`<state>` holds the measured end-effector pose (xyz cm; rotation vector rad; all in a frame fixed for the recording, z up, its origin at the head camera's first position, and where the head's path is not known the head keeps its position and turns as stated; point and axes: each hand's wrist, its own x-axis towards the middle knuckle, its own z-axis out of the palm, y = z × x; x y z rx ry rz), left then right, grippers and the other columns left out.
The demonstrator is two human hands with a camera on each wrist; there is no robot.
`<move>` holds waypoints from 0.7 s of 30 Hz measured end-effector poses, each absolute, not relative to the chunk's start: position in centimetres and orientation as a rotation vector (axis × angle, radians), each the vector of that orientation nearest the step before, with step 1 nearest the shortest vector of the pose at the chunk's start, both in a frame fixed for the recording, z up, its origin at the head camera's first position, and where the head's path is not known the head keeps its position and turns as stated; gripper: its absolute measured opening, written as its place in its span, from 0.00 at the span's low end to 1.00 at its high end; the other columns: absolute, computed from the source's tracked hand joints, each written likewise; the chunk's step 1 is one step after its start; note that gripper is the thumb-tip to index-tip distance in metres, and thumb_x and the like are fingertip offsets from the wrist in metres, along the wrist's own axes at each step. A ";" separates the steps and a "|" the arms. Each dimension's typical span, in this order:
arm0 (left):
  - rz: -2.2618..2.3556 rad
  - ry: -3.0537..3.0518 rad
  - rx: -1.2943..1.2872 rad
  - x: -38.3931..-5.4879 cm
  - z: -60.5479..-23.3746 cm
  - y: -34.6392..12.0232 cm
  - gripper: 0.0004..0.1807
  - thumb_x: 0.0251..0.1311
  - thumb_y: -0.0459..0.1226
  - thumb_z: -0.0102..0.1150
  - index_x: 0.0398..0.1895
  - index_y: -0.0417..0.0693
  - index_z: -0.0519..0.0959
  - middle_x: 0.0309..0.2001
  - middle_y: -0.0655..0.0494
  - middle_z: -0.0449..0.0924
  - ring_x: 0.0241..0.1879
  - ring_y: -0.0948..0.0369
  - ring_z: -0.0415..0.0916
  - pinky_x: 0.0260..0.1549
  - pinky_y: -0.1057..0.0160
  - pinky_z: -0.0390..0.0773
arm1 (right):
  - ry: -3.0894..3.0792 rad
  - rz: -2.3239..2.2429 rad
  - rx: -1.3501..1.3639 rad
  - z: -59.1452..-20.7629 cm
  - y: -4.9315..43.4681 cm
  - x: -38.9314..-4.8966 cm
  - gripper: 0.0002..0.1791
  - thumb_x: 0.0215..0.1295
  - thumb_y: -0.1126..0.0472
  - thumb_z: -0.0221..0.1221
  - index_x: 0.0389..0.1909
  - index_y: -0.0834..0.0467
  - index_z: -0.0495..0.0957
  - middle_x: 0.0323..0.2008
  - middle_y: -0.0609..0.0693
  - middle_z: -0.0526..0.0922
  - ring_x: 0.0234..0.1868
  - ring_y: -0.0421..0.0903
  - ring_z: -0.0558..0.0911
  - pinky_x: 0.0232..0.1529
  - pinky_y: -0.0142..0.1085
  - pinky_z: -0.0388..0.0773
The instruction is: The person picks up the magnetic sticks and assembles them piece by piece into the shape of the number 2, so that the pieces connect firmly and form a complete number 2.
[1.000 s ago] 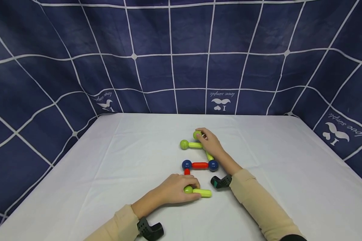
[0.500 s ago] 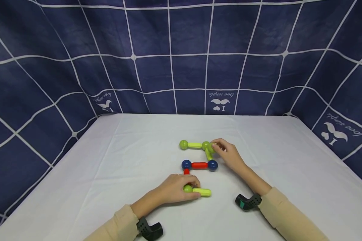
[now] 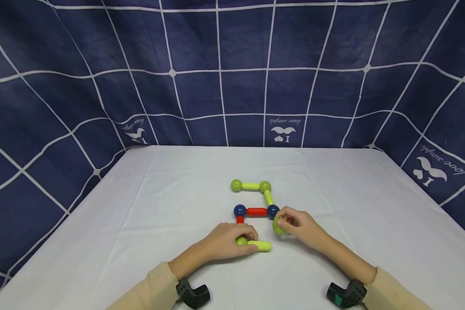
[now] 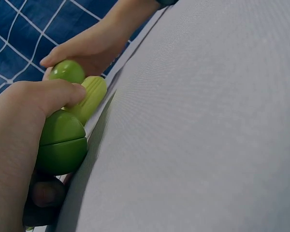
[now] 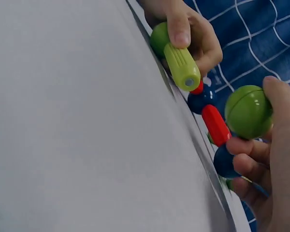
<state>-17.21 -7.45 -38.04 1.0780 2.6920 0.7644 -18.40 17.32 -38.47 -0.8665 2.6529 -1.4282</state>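
Observation:
My left hand [image 3: 224,243] grips the near end of a zigzag chain of toy balls and rods. Its thumb presses a yellow-green rod [image 5: 183,67] that is joined to a green ball [image 4: 63,142]. Between the thumb and fingers of my right hand [image 3: 306,228] is a loose green ball [image 5: 249,112], held apart from that rod's free end. Farther along the chain come a red rod [image 3: 240,219], a blue ball [image 3: 240,210], another red rod [image 3: 256,212], a second blue ball [image 3: 273,211], then yellow-green rods and green balls. The left fingers partly hide the near red rod.
A white cloth [image 3: 170,198] covers the table. Dark blue curtain [image 3: 240,90] with white grid lines surrounds its back and sides. Each wrist wears a black camera, one on the left [image 3: 193,295] and one on the right [image 3: 346,294].
From the far end of the chain, my right hand has drawn the green ball back toward the near rod, passing right of the chain. My left hand has stayed put.

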 end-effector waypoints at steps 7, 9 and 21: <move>0.781 2.702 1.083 -17.2 -38.0 -7.5 0.11 0.55 0.55 0.54 0.36 0.63 0.76 0.31 0.71 0.78 0.25 0.75 0.66 0.26 0.74 0.64 | 2.412 -1.304 -0.897 -38.4 18.7 -18.2 0.10 0.62 0.57 0.56 0.42 0.55 0.74 0.32 0.45 0.74 0.32 0.34 0.71 0.34 0.28 0.70; 0.786 2.702 1.081 -17.3 -38.0 -7.5 0.11 0.54 0.55 0.54 0.36 0.63 0.76 0.31 0.71 0.78 0.25 0.74 0.66 0.27 0.74 0.64 | 2.348 -1.290 -0.905 -38.1 19.0 -18.2 0.12 0.61 0.57 0.57 0.44 0.55 0.73 0.35 0.46 0.75 0.35 0.35 0.72 0.37 0.28 0.71; 0.807 2.688 1.050 -17.3 -37.9 -7.5 0.11 0.54 0.54 0.55 0.36 0.63 0.76 0.29 0.71 0.76 0.24 0.73 0.65 0.26 0.73 0.63 | 2.351 -1.179 -0.865 -37.7 18.0 -17.7 0.17 0.54 0.52 0.63 0.39 0.54 0.68 0.26 0.44 0.69 0.28 0.35 0.67 0.28 0.28 0.65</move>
